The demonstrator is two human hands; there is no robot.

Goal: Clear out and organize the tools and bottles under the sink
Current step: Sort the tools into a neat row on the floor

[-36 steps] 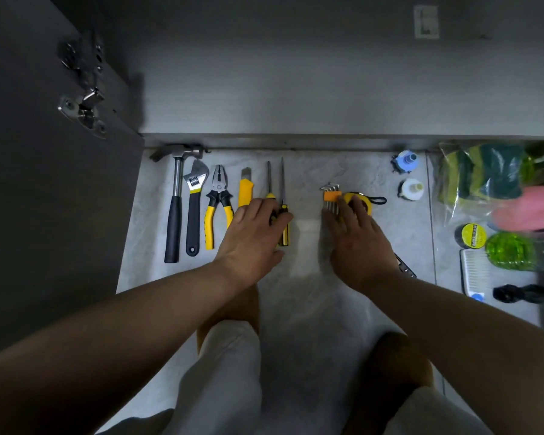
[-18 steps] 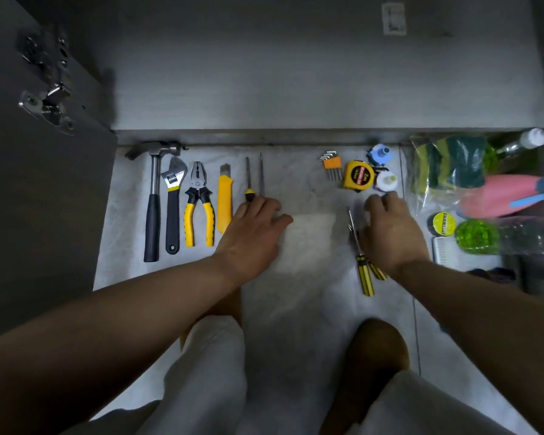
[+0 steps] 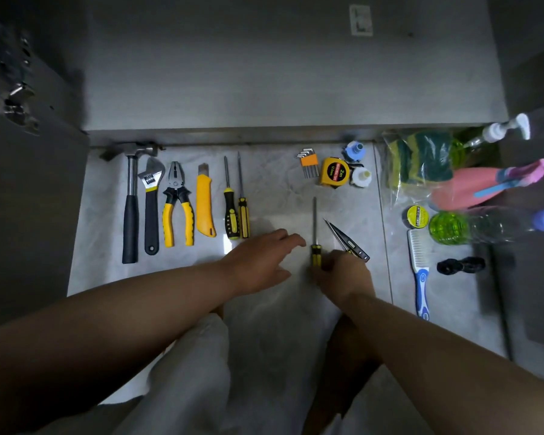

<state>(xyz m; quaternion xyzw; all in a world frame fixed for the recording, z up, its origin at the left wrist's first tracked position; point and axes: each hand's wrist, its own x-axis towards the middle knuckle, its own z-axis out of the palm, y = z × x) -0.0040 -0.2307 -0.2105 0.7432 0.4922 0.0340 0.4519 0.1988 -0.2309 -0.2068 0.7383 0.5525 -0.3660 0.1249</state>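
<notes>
Both hands have drawn back towards us since half a second ago: our left hand (image 3: 261,262) has slid right, off the two screwdrivers (image 3: 236,211) it covered, and our right hand (image 3: 343,274) has come away from the tape measure (image 3: 335,171) down to the loose screwdriver (image 3: 314,237). Our right fingers now curl round the lower end of its yellow-and-black handle, the shaft pointing away from us along the floor (image 3: 280,189). A pointed metal tool (image 3: 343,238) lies just to its right, angled, its near end under the same hand. Our left fingers are loosely spread and hold nothing, just left of the held handle. On the left we see the row lined up side by side: hammer (image 3: 130,199), wrench (image 3: 151,202), pliers (image 3: 177,205), utility knife (image 3: 205,205), then the two screwdrivers. Hex keys (image 3: 308,163) sit just beside the tape measure, with a blue cap (image 3: 354,150) and a white cap (image 3: 361,176) on its right. Further right lie a bag of sponges (image 3: 421,161), a pink bottle (image 3: 465,188), a green bottle (image 3: 453,228), a roll of tape (image 3: 417,216) and a brush (image 3: 419,265).
</notes>
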